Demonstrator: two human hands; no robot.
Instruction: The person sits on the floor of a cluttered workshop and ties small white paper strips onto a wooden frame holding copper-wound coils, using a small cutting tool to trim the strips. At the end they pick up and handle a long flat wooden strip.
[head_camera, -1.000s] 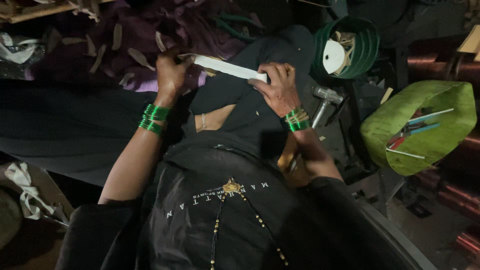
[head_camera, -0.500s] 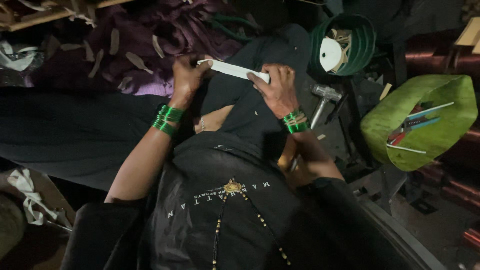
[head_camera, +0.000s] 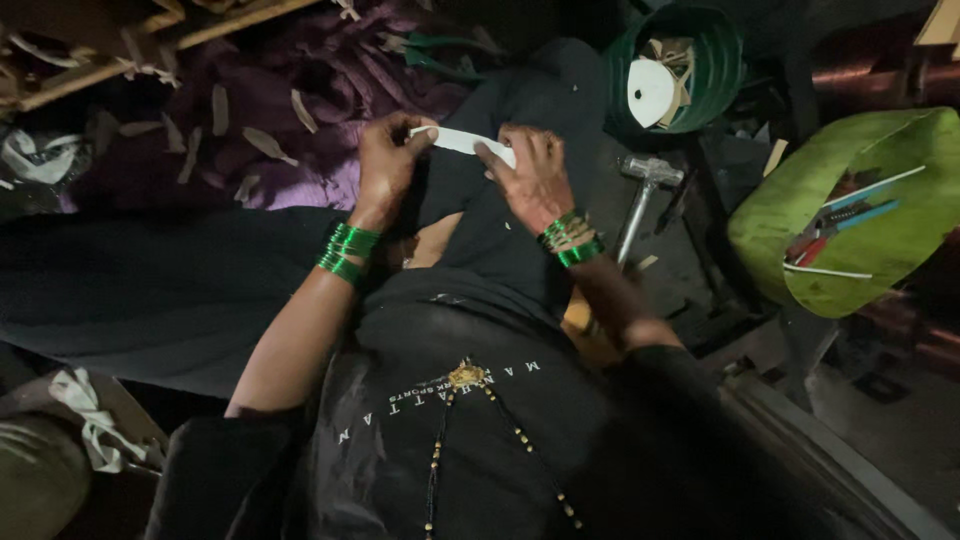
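Left hand (head_camera: 385, 160) and right hand (head_camera: 530, 180) each pinch an end of a white paper strip (head_camera: 462, 141), fingers closed on it, over the dark-clothed knee. Hammer (head_camera: 640, 200) lies just right of right hand; green basket (head_camera: 690, 60) beyond it.

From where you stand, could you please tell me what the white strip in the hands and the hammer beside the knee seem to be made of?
The white strip, pinched between left hand and right hand, looks like matte paper or thin card: flat, pale, no shine. The hammer looks like bare metal: grey head and handle with dull glints, though the dim light leaves the finish unsure.
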